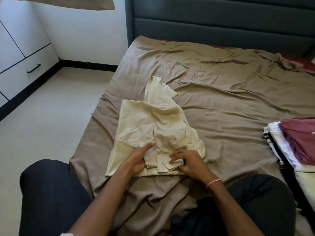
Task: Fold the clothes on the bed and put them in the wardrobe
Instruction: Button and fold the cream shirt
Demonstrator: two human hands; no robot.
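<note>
Entry: cream shirt [150, 126], part-folded, lying on the bed [221, 92] near its left edge.

Wardrobe [22, 53] far left, fronts closed, across open floor; I judge it needs opening before stowing. My left hand [141, 157] lies straight-fingered against the shirt's loose flaps, clasping nothing. My right hand [189, 161] bends its fingers onto a cuff; whether it pinches or only presses, I cannot tell. Risk: the far sleeve lies crumpled out and the sheet below is rumpled, so the fold may skew or spill when lifted. Folded stack [289, 145] at right, well apart, no obstruction.
</note>
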